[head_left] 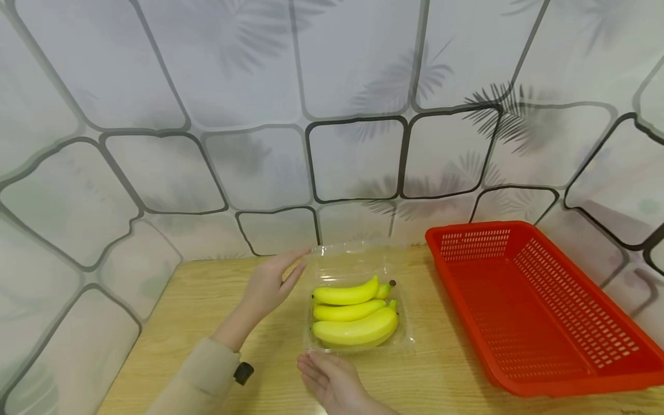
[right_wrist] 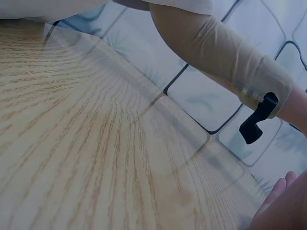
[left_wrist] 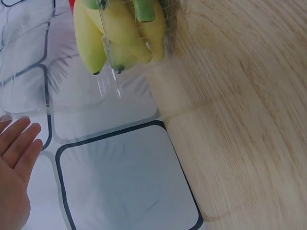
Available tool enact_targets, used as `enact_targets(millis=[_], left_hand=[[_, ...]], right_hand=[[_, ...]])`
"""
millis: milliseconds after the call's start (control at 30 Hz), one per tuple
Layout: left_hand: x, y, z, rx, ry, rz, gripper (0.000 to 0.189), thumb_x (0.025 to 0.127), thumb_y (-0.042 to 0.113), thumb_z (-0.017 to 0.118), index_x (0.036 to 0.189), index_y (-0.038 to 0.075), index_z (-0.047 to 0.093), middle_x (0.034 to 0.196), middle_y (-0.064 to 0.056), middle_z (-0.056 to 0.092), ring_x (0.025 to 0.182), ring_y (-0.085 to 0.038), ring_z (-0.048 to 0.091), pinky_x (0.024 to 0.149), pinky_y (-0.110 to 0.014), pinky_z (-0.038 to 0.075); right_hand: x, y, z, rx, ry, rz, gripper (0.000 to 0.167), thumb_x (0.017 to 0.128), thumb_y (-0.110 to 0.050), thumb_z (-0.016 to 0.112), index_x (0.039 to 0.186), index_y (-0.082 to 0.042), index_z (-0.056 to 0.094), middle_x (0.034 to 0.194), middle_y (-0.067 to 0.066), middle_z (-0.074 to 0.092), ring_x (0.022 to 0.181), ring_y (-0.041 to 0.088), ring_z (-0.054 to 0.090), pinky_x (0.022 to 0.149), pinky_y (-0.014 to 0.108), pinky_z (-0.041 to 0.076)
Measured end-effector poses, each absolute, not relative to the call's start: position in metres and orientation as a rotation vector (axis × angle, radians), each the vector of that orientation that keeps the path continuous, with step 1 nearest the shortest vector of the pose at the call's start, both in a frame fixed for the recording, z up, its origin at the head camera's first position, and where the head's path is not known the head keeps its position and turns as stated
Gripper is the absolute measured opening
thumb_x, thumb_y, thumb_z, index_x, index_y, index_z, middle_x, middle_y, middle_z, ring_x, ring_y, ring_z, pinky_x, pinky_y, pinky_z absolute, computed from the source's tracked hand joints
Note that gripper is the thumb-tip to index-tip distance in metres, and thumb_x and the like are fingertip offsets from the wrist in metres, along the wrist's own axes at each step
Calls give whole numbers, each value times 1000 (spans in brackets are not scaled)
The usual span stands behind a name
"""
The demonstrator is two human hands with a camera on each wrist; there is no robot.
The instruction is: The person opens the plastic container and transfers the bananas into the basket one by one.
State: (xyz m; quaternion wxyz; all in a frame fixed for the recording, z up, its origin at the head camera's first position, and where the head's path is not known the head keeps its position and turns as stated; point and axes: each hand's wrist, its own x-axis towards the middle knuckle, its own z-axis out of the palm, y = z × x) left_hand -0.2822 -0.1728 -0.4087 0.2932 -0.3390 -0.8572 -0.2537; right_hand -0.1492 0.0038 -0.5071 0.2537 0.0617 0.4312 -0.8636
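Note:
Several yellow bananas (head_left: 355,332) lie in a clear plastic clamshell box (head_left: 407,335) on the wooden table. Its transparent lid (head_left: 353,262) stands raised at the back, by the wall. My left hand (head_left: 267,286) is at the lid's left side with fingers straight, fingertips right at its corner. In the left wrist view the bananas (left_wrist: 122,33) show through the plastic, and the extended fingers (left_wrist: 19,143) reach the lid's edge. Just before the box's front edge, my right hand (head_left: 336,381) has its fingers extended; the right wrist view catches only part of it.
A red perforated plastic basket (head_left: 524,323) stands to the right of the box. Behind the wooden table (head_left: 197,294) rises a wall (head_left: 358,161) with a stone-and-leaf pattern. A black strap device (head_left: 243,373) sits on the left wrist.

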Motion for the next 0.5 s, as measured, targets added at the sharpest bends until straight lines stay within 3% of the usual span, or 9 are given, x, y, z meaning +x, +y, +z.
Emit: enact_targets(millis=[300,500], left_hand=[[-289,-169,-414,-845,-2340,-807,43,101,10,71,142,2,65,139,-17,72,118,-35,74,101,-50,63],[-294,-166,-414,-753,-2444,-999,36,109,11,58,144,2,63,147,-16,66,128,-37,69,111,-55,56]], right_hand=[[-149,4,-508,177,1153,-2355,27,109,-17,59,129,0,65,112,-1,77,104,7,73,100,23,62],[-149,4,-507,168,1167,-2353,30,109,-18,59,132,1,63,113,-1,77,105,7,73,101,24,61]])
